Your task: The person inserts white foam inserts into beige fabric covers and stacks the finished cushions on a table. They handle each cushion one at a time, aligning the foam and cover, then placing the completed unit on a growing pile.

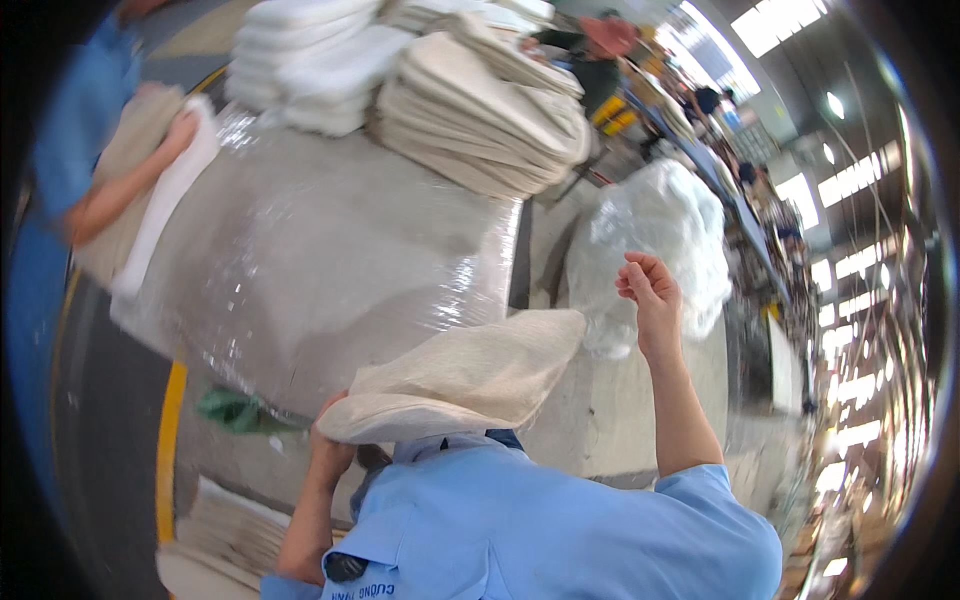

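Note:
My left hand (328, 440) grips the edge of a beige folded fabric piece (470, 375), which lies against my blue shirt front just below the table. My right hand (645, 285) is raised to the right of the piece, apart from it, fingers curled in with nothing in them. It hangs in front of a bulky clear plastic bag (660, 225). The plastic-wrapped table (320, 260) rises right behind the fabric piece.
A stack of beige fabric pieces (480, 110) and a stack of white ones (310, 60) sit on the table's far end. A co-worker's hand (180, 130) holds cloth at the left. A green rag (235, 410), yellow floor line (170, 440) and flat beige pieces (230, 530) lie lower left.

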`<action>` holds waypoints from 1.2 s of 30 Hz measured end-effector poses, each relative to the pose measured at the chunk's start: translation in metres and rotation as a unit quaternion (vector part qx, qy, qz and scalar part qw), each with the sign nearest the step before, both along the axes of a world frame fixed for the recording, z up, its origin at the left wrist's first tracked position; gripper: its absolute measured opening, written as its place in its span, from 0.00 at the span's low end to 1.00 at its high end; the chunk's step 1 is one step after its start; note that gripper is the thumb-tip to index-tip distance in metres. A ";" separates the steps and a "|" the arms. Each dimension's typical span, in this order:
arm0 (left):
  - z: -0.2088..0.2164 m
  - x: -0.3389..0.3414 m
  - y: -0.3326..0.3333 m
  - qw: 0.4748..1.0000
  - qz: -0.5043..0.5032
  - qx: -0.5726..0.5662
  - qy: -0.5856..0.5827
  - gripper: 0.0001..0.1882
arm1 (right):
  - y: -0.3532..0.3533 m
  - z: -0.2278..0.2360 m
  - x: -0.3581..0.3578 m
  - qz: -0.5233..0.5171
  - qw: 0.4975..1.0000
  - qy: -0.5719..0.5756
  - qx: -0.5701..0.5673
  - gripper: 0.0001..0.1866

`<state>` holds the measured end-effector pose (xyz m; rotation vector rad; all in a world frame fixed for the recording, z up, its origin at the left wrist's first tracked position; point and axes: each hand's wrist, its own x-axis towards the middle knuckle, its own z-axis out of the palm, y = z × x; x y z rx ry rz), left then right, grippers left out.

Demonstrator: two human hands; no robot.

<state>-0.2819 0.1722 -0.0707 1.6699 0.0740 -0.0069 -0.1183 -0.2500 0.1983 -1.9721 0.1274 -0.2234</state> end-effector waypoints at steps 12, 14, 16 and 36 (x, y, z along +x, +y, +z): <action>0.011 0.014 0.023 0.980 -0.081 0.183 0.018 0.22 | -0.003 -0.159 -0.104 -0.020 0.903 0.227 0.364 0.22; 0.021 0.015 0.030 0.954 -0.113 0.277 -0.004 0.22 | 0.010 -0.164 -0.100 -0.029 0.908 0.264 0.325 0.20; 0.031 0.018 0.024 0.946 -0.101 0.302 -0.060 0.22 | 0.018 -0.161 -0.094 -0.034 0.910 0.270 0.313 0.16; 0.005 0.021 0.036 0.947 -0.183 0.263 0.014 0.31 | 0.047 -0.148 -0.118 -0.032 0.731 0.102 0.674 0.27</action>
